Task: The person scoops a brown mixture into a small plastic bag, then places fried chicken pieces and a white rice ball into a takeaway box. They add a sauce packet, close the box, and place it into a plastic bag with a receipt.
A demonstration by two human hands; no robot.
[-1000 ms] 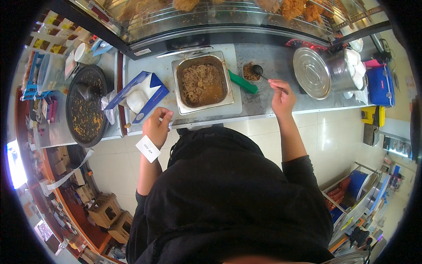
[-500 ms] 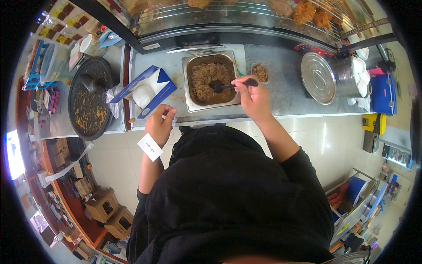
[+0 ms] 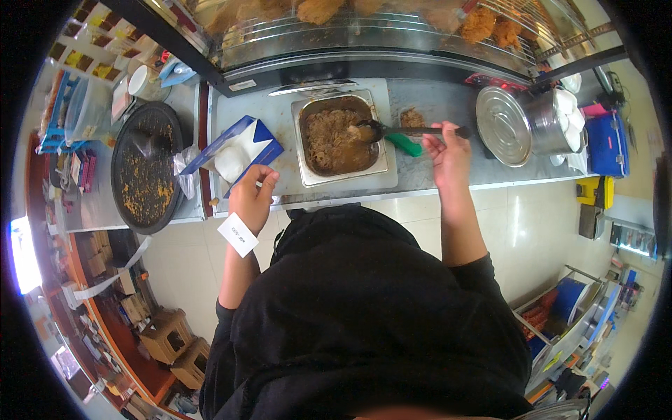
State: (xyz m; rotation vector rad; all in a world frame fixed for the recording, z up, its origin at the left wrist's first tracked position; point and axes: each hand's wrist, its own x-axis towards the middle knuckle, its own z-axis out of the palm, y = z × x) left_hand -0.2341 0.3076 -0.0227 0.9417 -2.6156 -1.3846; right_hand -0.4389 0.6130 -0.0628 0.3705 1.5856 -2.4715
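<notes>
Spoon (image 3: pixel 409 131) pinched in right hand (image 3: pixel 451 157), handle lying crosswise, bowl leftward over metal pan (image 3: pixel 344 180); left hand (image 3: pixel 252 198) farther, fingers half-curled, grip cannot be told.

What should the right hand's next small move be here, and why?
Probably bring the spoon over the small container: the right hand holds it at the pan's right side, its bowl seems to carry meat, and the container beside the pan already has meat inside.
</notes>
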